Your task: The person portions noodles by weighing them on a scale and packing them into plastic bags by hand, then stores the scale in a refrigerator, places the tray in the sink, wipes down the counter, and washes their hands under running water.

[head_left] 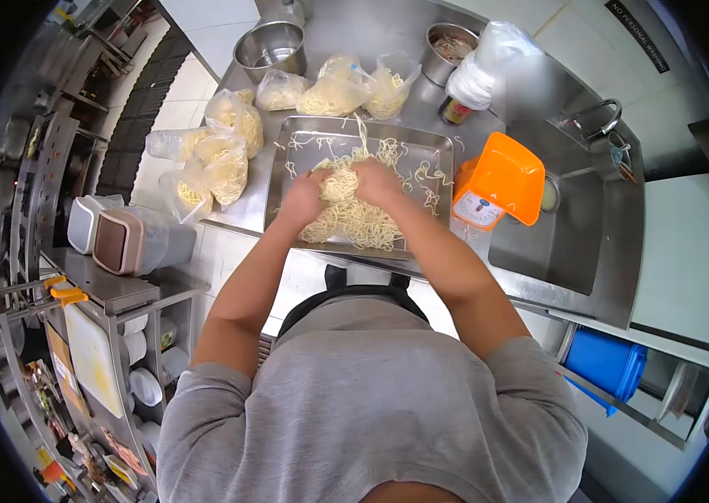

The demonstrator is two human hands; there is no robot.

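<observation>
Two bare hands over a metal tray (421, 248) of pale noodles (353, 225), seen from above. The left hand (304, 198) and the right hand (378, 181) are side by side, a clump of the noodles raised between them. Both are closed, each grasping a side of the clump; the fingertips are sunk among the strands, and their exact placement is hard to make out. The main heap lies directly below the grip, toward the person's body, and spreads a little to its right. Loose strands are scattered on the tray floor beyond the grip and to either side; a few lie outside the rim.

Beyond the grip, just past the far rim, stands a row of clear bags of noodles (333, 94). Further bags (222, 163) are grouped to the left of the left hand, beside the tray. Farther beyond are an open metal pot (271, 50), to the left, and a second metal pot (448, 57), to the right, near a roll of clear plastic bags (493, 65). To the right of the right hand, just beside the tray, an orange container (501, 178) sits tilted near the sink (547, 239).
</observation>
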